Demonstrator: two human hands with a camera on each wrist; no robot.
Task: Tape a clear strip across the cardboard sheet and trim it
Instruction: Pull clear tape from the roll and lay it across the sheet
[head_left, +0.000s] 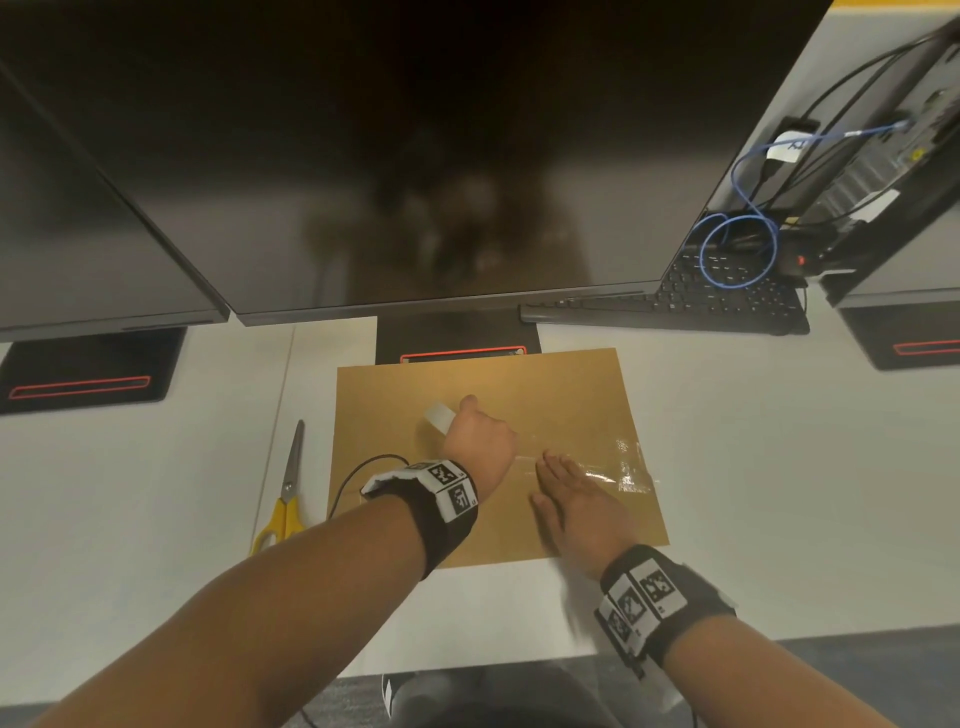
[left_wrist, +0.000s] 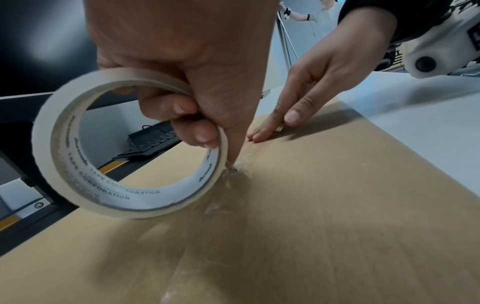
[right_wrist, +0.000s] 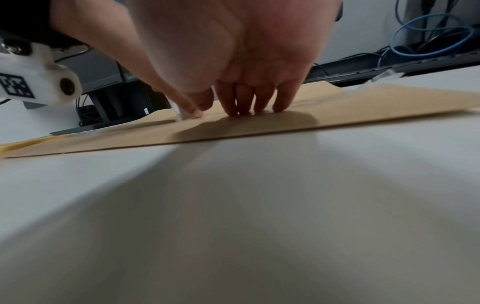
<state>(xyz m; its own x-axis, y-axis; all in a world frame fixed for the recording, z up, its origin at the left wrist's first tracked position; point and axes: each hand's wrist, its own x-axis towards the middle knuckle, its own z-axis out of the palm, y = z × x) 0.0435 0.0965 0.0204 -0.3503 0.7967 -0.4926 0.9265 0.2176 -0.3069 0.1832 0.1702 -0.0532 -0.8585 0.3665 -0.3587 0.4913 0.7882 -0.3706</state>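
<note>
Clear tape strip, glossy and wrinkled, runs from the right edge of a flat brown cardboard sheet toward its middle, the sheet lying on a white worktop before dark monitors. The person's left hand has its grip closed on a pale roll of clear tape, fingers hooked through the core, the roll held tilted just above the sheet where the strip leaves it. The right hand lies flat, its grip open, straight fingertips pressing the laid strip onto the cardboard just beside the left hand. Yellow-handled scissors rest on the worktop just left of the sheet, untouched. A black keyboard and a coiled blue cable sit behind to the right.
</note>
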